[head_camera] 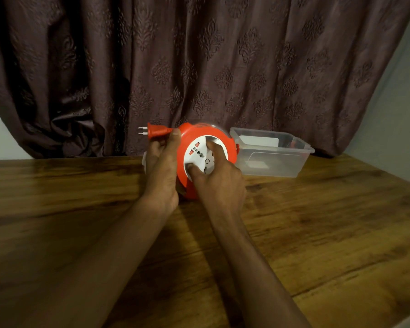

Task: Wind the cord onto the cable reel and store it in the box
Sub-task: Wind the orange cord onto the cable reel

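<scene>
From the head view, the left hand point(162, 169) is gripping the orange cable reel point(207, 162), thumb beside the plug point(155, 134). The right hand point(219, 178) is pressing curled fingertips into its white dial; steady turning should finish winding. Right of those fingers, the clear box point(301, 159) is holding white cards.
</scene>
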